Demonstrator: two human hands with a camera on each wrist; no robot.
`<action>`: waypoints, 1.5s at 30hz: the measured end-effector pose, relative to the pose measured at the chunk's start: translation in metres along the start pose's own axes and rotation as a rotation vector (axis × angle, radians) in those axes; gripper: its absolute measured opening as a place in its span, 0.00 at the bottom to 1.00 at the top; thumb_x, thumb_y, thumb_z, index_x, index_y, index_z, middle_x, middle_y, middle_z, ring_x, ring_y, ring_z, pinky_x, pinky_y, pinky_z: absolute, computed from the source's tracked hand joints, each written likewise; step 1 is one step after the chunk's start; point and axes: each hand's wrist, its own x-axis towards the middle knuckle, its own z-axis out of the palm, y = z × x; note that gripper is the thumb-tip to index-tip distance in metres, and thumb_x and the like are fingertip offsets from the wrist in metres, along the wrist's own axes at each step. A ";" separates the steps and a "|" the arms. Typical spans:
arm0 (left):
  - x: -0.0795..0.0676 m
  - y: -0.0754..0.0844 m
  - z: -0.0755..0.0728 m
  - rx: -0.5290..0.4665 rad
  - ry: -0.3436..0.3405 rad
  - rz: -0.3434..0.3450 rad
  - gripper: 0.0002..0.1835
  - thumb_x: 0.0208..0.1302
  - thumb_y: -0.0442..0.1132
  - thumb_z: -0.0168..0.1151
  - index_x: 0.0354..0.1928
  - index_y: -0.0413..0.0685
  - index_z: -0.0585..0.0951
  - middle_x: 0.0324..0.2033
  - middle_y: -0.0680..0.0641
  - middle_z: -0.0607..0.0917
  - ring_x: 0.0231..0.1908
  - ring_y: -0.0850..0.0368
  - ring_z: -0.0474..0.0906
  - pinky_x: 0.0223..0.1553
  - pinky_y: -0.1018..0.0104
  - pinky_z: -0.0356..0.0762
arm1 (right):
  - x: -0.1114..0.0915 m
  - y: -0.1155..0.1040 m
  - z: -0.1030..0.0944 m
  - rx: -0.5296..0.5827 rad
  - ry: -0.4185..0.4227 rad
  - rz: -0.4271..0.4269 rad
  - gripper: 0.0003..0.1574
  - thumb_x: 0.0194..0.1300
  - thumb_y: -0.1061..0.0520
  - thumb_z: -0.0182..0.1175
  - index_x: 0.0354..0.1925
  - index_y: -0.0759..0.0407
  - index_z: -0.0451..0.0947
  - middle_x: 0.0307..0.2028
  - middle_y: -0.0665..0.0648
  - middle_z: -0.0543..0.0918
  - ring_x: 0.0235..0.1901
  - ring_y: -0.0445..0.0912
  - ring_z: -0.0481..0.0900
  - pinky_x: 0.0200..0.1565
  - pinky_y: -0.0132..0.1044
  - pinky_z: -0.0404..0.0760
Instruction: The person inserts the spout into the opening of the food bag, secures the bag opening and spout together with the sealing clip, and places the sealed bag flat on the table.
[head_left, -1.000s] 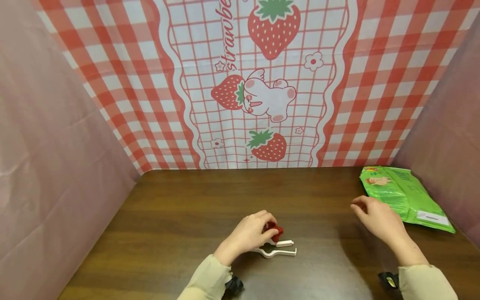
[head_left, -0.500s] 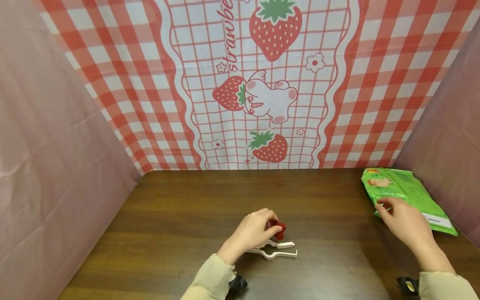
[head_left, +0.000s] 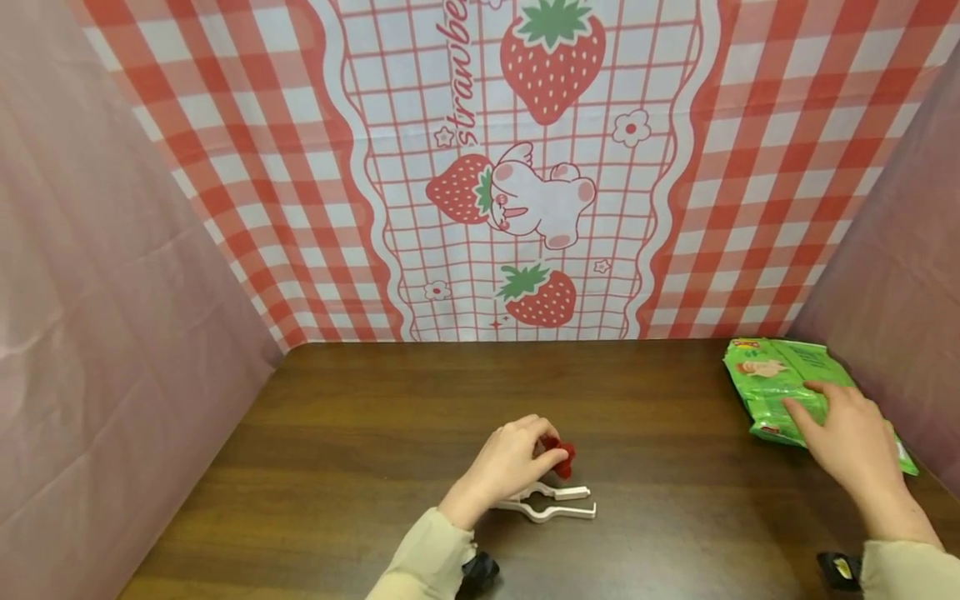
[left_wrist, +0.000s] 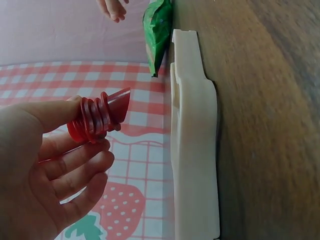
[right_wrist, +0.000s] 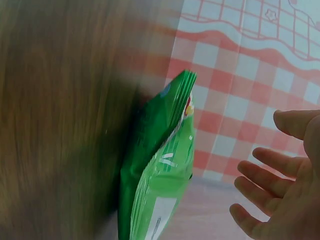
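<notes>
Spout (left_wrist: 96, 117) is pinched in left grip (head_left: 501, 462); right grip (head_left: 853, 437) hovers over bag (head_left: 795, 371).

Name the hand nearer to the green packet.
Right. The right hand hovers above the green packet, apart from it; the left hand is off to its left, pinching a ribbed red spout.

A glossy plastic bag (head_left: 780, 385) is lying on the wood-grain table (head_left: 352, 425); a smooth red plastic piece (left_wrist: 98, 116) is gleaming above it.

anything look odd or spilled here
Only the backdrop: its lettering and cartoon animal are turned sideways. I see no spill, and no damage shows on the green bag, white clip or red piece.
</notes>
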 end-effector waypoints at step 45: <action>0.014 0.018 0.010 -0.089 0.027 -0.058 0.11 0.56 0.53 0.51 0.34 0.57 0.75 0.27 0.64 0.74 0.24 0.72 0.67 0.26 0.80 0.64 | 0.022 0.063 0.008 -0.016 -0.272 0.300 0.61 0.53 0.27 0.37 0.56 0.82 0.41 0.46 0.86 0.49 0.42 0.76 0.51 0.34 0.63 0.56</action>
